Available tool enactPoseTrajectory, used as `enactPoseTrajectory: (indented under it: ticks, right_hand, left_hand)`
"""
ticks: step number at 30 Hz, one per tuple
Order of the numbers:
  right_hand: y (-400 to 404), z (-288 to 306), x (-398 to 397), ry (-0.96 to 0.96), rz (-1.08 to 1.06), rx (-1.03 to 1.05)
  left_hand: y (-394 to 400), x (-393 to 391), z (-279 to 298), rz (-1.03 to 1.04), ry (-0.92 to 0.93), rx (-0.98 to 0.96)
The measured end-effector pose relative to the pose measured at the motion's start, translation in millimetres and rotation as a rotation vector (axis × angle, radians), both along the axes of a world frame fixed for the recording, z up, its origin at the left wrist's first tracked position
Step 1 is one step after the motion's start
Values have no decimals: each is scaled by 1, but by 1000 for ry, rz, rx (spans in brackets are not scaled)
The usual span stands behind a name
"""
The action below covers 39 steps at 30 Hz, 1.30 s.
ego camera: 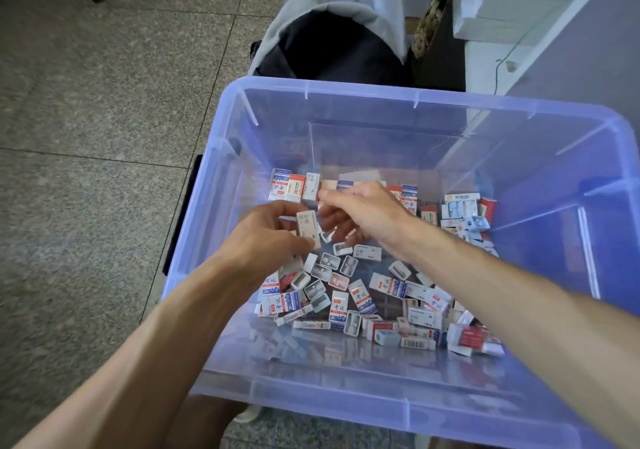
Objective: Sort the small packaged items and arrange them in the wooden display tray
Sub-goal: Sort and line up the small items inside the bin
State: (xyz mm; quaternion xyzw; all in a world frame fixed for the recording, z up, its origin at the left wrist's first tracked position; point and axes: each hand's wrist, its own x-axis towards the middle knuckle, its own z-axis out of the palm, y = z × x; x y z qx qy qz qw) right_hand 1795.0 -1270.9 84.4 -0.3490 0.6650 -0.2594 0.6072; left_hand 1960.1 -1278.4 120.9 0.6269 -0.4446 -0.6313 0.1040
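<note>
A clear blue plastic bin holds several small packaged items, mostly white boxes with blue and red print and little sharpeners, scattered over its floor. Both my hands are inside the bin above them. My left hand grips a small pale box between thumb and fingers. My right hand hovers just right of that box, its fingers bent downward toward the pile; whether it holds anything is hidden. No wooden display tray is in view.
A dark backpack with a grey lining stands on the tiled floor behind the bin. A white counter with a glass edge rises at the upper right. My knee shows below the bin's near rim.
</note>
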Motion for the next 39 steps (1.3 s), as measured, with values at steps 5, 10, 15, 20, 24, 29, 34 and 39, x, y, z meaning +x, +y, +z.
enactPoseTrajectory:
  ticks: [5, 10, 15, 20, 24, 29, 34, 39]
  right_hand:
    - [26, 9, -4, -25, 102, -84]
    - [19, 4, -14, -22, -51, -20]
    - [-21, -27, -7, 290, -138, -34]
    - [-50, -59, 7, 629, -59, -71]
    - [-47, -58, 4, 732, -29, -95]
    - [-23, -32, 1, 482, 10, -146]
    - [19, 10, -7, -231, -8, -28]
    - [40, 21, -14, -146, 47, -150]
  left_hand:
    - [5, -10, 4, -59, 77, 14]
    - [9, -8, 3, -78, 85, 35]
    - [7, -6, 1, -99, 18, -12]
    - [6, -8, -2, -175, -101, -119]
    - [3, -1, -3, -159, -120, -182]
    - [0, -3, -2, -88, -137, -269]
    - [0, -6, 1, -75, -132, -352]
    - [6, -12, 6, -109, 57, -282]
